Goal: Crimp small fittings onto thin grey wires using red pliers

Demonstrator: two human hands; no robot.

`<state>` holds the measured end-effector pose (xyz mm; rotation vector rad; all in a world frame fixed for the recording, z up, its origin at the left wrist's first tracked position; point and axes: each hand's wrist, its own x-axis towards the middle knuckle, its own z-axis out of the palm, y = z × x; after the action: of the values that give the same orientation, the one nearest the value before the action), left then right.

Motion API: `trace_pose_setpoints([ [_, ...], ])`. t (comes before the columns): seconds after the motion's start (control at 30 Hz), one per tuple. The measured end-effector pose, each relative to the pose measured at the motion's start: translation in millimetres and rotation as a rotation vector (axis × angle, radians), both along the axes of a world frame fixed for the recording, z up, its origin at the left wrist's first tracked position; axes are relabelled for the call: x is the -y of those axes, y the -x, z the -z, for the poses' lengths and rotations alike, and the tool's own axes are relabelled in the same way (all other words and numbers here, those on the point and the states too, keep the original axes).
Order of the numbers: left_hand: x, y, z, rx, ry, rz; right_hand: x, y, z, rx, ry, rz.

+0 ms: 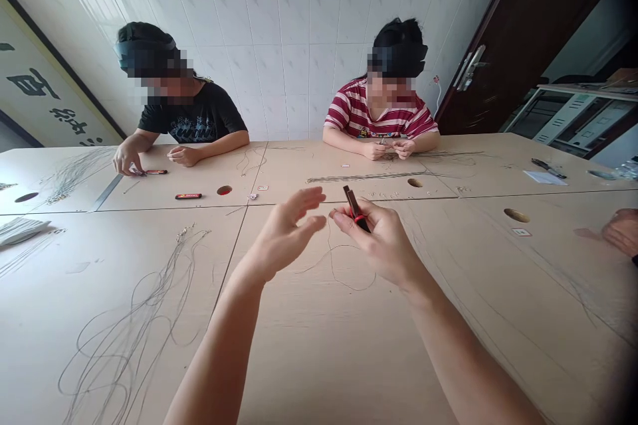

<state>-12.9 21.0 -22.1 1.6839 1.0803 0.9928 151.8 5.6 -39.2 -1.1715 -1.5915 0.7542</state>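
My right hand (381, 232) is closed around a small black-and-red tool (353, 202) with two dark prongs pointing up and away; its exact kind does not show. From the thumb and fingertips of that hand, a thin cord (331, 255) hangs down and curls in a loose loop over the table. Facing it, my left hand (286, 232) is raised with thumb and fingers apart, and nothing shows in it. A small gap separates the two hands. Both are above the pale wooden table (319, 358).
Long thin cords (144, 299) lie in a loose bundle at left. Across the table sit a person in black (194, 116) and a person in stripes (381, 109), both handling small items. A red-and-black stick-shaped item (188, 196) lies near a table hole (224, 190). Another person's hand (623, 232) rests at right.
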Motion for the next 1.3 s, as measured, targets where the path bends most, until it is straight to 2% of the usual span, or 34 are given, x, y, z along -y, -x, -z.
trace_pose_setpoints([
  [0.1,-2,2,0.0,0.071,0.175,0.307,1,-2,-2.1,-0.016,-0.022,-0.002],
  [0.2,-3,5,-0.4,0.042,0.303,0.529,0,-7,-3.6,-0.003,-0.038,0.049],
  [0.3,-2,12,-0.8,0.055,0.425,0.628,-1,-11,-4.3,0.002,-0.029,0.101],
  [0.37,0,18,-0.2,0.178,0.436,0.632,-2,-12,-4.0,-0.012,-0.009,0.111],
  [0.43,2,21,0.6,0.329,0.381,0.583,-1,-11,-3.4,-0.029,0.012,0.094],
  [0.57,5,19,-3.3,0.523,0.190,0.359,-1,-6,-2.0,-0.076,0.032,0.037],
  [0.77,9,16,-30.6,1.081,-0.149,0.308,2,-2,-2.8,-0.156,0.094,-0.011],
  [0.9,14,24,-42.3,1.279,-0.250,0.168,4,-1,-3.7,-0.161,0.091,-0.062],
  [1.03,11,30,-41.5,1.256,-0.336,0.046,6,0,-4.1,-0.153,0.079,-0.103],
  [1.17,-6,25,-30.5,1.113,-0.376,-0.119,10,0,-7.5,-0.125,0.075,-0.154],
  [1.23,-16,18,-22.3,1.012,-0.350,-0.197,12,0,-9.8,-0.115,0.069,-0.194],
  [1.3,-24,9,-13.6,0.883,-0.265,-0.200,14,0,-11.3,-0.104,0.057,-0.226],
])
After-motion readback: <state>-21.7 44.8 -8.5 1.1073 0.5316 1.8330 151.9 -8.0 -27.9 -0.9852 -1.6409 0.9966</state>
